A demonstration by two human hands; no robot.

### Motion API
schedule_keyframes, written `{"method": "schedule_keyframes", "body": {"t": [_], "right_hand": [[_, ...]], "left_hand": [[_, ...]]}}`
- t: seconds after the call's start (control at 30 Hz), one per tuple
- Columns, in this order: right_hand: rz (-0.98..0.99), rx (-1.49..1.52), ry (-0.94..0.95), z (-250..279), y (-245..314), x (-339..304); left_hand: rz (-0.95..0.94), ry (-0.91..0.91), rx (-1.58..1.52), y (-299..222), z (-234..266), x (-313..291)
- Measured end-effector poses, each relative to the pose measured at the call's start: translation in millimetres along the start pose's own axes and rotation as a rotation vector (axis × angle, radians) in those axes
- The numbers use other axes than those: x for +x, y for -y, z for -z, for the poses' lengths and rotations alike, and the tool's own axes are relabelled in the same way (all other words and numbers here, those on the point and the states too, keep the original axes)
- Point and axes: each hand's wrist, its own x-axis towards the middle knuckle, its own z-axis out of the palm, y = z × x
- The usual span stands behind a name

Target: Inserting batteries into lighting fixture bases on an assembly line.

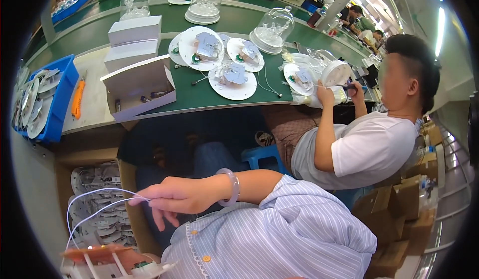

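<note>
My right hand [179, 195], with a translucent bangle at its wrist, pinches a thin white cable [97, 191] between thumb and fingertips. The cable loops down to a white round-based assembly [102, 269] at the lower left edge. That assembly has an orange-brown plate on white posts and a small green part. My left hand [128, 257] is wrapped round it, mostly hidden behind the plate and posts. Beside my hands, an open carton [127, 199] holds stacked white discs [102, 219] with metal parts.
On the green bench lie white discs with metal boxes [202, 48], glass domes [274, 27] and an open white box [139, 87]. A blue bin [62, 99] and orange cutter [78, 98] are at left. A co-worker [369, 139] sits at right, near a blue stool [264, 156].
</note>
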Motion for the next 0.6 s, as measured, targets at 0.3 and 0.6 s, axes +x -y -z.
{"method": "schedule_keyframes", "body": {"t": [0.3, 0.6], "right_hand": [[0.049, -0.081, 0.038, -11.1, 4.7, 19.3], [0.024, -0.136, 0.013, -7.1, -1.0, 15.8]], "left_hand": [[0.012, 0.059, 0.18, 13.6, -6.8, 5.9], [0.044, 0.108, 0.367, 29.8, -20.9, 15.7]]}}
